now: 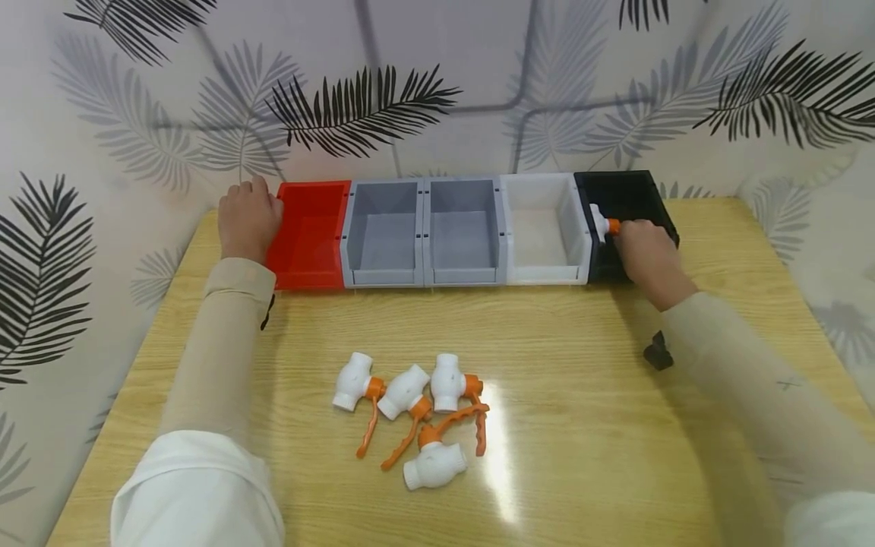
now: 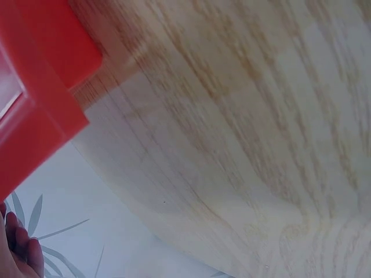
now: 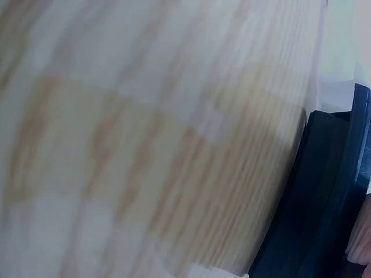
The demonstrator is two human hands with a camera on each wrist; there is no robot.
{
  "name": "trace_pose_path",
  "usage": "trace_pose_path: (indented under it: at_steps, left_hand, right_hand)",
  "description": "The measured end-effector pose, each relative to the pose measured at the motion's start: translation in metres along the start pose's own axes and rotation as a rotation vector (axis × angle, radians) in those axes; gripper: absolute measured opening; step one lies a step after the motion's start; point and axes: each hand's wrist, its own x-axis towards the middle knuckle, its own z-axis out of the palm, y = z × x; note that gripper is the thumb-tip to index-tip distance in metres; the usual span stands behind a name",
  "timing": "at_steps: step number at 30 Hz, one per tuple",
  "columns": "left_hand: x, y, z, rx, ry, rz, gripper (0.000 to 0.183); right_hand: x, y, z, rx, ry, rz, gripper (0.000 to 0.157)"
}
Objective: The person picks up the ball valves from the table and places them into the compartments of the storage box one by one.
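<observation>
At the far right, my right hand [image 1: 645,254] reaches over the black bin [image 1: 623,190]. It grips a white plastic ball valve [image 1: 598,222] by its orange handle end, and the valve's white body is by the bin's left wall. My left hand [image 1: 250,219], fingers curled, grips the left edge of the red bin [image 1: 311,235], thumb side at the rim. In the left wrist view its curled fingers [image 2: 26,246] show just below the red bin's corner. The right wrist view catches only a bit of the right hand [image 3: 360,234] beside the black bin's wall.
Several white ball valves lie on the wooden table [image 1: 547,471], among them one valve [image 1: 434,465] in front and another [image 1: 352,382] at left. Two grey bins [image 1: 386,277] and a white bin [image 1: 547,272] stand between the red and black ones. Leaf-patterned cloth [image 1: 437,45] hangs behind.
</observation>
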Motion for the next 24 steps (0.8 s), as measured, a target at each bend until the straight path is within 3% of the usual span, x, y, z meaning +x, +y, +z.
trace_pose_path:
  at_steps: [4, 10, 24]
  left_hand:
    - [-0.0005, -0.0019, 0.0040, -0.001, 0.044, 0.020, 0.029]
    - [-0.0013, -0.0018, 0.0058, -0.011, 0.021, 0.013, 0.030]
    - [-0.0021, 0.0002, -0.0003, -0.028, 0.059, 0.021, 0.029]
  right_hand:
    - [-0.0005, 0.0001, 0.0011, 0.018, -0.021, 0.013, 0.025]
    - [0.0001, 0.0015, 0.0021, 0.032, -0.038, 0.021, 0.026]
    - [0.0037, 0.0008, 0.0022, 0.037, -0.022, 0.036, 0.025]
